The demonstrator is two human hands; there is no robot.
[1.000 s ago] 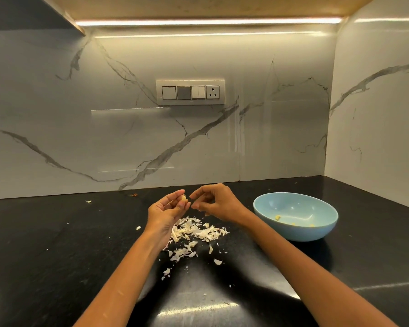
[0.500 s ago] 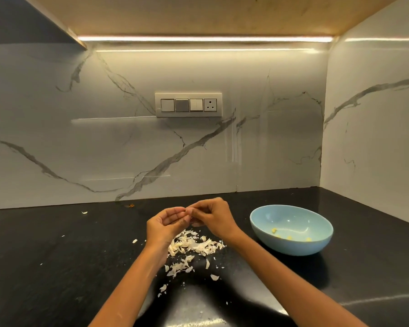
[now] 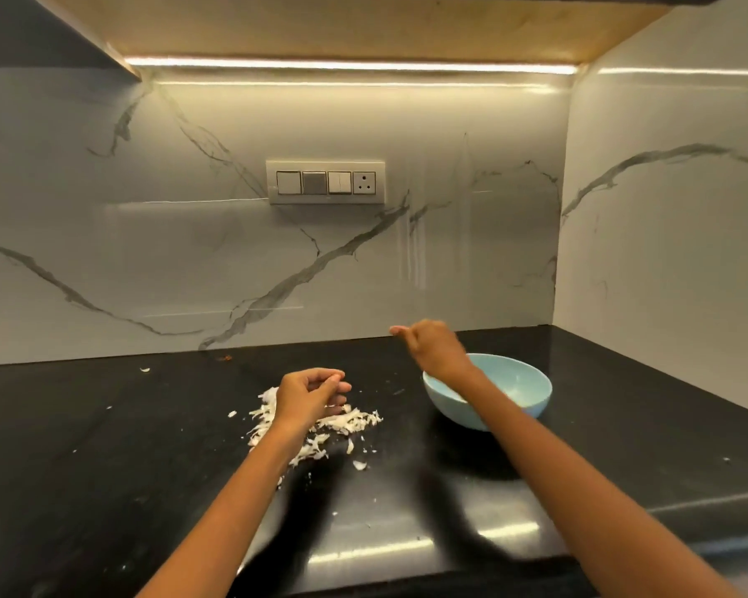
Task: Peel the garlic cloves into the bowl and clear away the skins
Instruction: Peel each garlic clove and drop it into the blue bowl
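My right hand (image 3: 435,347) sits right of centre, above the far rim of the bowl (image 3: 532,392), fingers curled with thumb and forefinger pinched; whether the grip holds a clove I cannot tell, since nothing shows between the tips. My left hand (image 3: 307,394) hovers at mid-frame over the pile of skins (image 3: 350,420), fingers loosely curled and apparently holding nothing. I judge the skins papery, light and easily scattered, best gathered by sweeping them together against the desk (image 3: 104,468) rather than pinching flakes; a peeled clove is small and slick and needs a fingertip pinch. Half a second ago both hands met above the pile, working one clove; now they are apart, the right swung over to the bowl.
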